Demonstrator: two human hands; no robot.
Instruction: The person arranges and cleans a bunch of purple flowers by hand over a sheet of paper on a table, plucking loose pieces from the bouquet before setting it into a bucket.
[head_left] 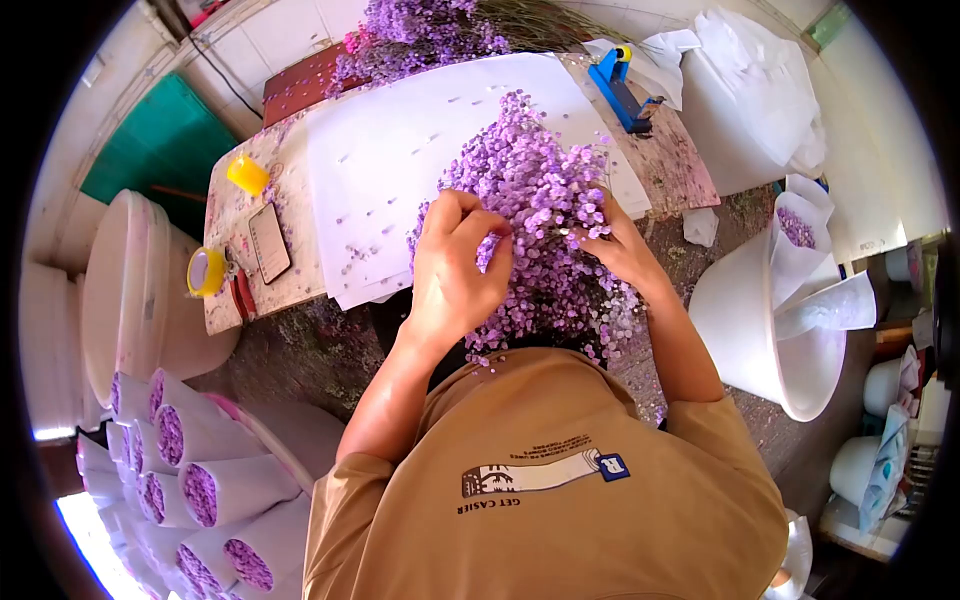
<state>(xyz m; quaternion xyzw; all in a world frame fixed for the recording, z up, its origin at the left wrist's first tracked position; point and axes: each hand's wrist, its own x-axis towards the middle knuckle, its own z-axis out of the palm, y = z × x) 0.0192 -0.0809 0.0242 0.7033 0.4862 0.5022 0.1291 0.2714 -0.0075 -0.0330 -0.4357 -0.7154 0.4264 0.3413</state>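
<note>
A full bunch of small purple flowers (530, 190), like dyed baby's breath, stands in front of my chest at the near edge of the table. My left hand (462, 262) is at its left side, fingers curled in a pinch among the blossoms. On the right side, my right hand (622, 245) grips the bunch, thumb in front and the other fingers partly hidden by flowers. The stems are out of sight beneath the heads. Behind the bunch, white paper sheets (390, 150) lie on the table, scattered with loose petals.
On the table are a phone (269, 243), yellow tape rolls (247, 174), red-handled pliers (242, 294) and a blue tape dispenser (622, 90). More purple flowers (430, 35) lie at the back. Paper-wrapped bunches (200, 490) fill the lower left; a white bucket (735, 310) stands right.
</note>
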